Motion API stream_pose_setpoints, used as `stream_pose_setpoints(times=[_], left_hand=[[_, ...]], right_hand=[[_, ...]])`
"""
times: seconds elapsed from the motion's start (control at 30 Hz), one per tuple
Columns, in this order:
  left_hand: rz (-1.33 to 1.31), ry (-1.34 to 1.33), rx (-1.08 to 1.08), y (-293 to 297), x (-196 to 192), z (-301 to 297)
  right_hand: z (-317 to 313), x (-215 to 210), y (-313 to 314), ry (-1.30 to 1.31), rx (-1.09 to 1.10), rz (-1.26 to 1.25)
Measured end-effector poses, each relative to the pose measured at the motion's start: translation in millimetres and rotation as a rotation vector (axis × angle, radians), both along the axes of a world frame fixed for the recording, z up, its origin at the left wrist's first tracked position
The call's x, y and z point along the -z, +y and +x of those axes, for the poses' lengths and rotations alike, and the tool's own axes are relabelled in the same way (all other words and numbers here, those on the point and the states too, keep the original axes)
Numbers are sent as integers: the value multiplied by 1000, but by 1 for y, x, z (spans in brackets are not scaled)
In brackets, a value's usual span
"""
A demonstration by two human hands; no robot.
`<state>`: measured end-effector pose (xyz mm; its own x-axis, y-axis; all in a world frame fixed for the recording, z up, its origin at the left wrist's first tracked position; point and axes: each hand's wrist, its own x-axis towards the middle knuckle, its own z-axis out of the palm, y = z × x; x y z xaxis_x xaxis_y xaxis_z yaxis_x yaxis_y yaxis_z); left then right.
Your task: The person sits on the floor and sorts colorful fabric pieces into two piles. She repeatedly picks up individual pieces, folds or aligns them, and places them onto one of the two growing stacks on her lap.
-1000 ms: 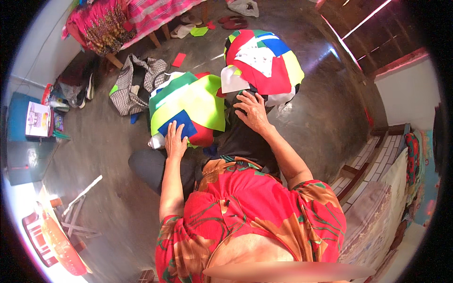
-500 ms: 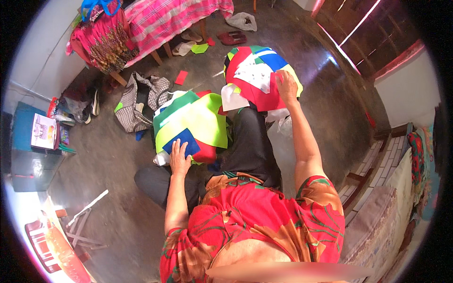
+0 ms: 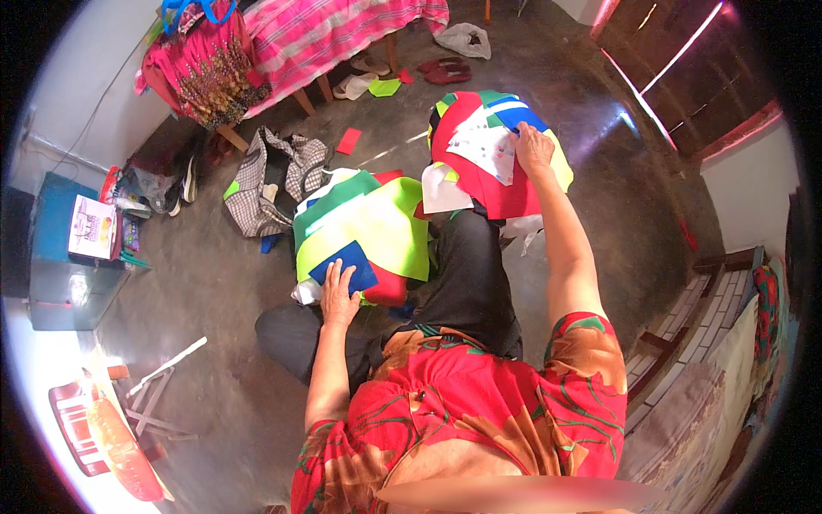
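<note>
Two heaps of flat coloured pieces, cloth-like, lie before me. Over the nearer heap, a lime-green piece (image 3: 377, 218) spreads on top, with green, red and white pieces around it. My left hand (image 3: 339, 300) rests on a dark blue square (image 3: 353, 262) at its near edge, fingers stretched out. On the farther heap, my right hand (image 3: 534, 150) has its fingers bent together at the edge of a blue piece (image 3: 515, 115), seemingly pinching it. Beside that hand are a white printed piece (image 3: 484, 152) and a red piece (image 3: 507, 197). A plain white piece (image 3: 445, 190) hangs at the left.
Left of the nearer heap sits a checked bag (image 3: 250, 193). A small red piece (image 3: 348, 141) and a lime scrap (image 3: 384, 87) lie on the floor (image 3: 205, 283). Shoes (image 3: 355, 86) stand by a cloth-covered bench (image 3: 334, 34). Far left is a blue-grey box (image 3: 64, 295).
My right hand has moved from the red piece up to the blue piece on the farther heap. My left hand stays on the dark blue square. The whole view has shifted slightly.
</note>
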<state>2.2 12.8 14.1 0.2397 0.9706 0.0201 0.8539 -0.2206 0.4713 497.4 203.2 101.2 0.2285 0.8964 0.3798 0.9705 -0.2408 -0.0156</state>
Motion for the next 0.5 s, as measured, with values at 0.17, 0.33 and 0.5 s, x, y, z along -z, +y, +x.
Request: stream_pose_setpoints(times=[0.17, 0.33, 0.5], left_hand=[[10, 13, -2, 0, 3, 0], [47, 30, -2, 0, 6, -2], [67, 22, -2, 0, 6, -4]], right_hand=[[11, 15, 7, -21, 19, 33], [1, -17, -6, 417, 199, 190], [-22, -57, -15, 662, -192, 513]])
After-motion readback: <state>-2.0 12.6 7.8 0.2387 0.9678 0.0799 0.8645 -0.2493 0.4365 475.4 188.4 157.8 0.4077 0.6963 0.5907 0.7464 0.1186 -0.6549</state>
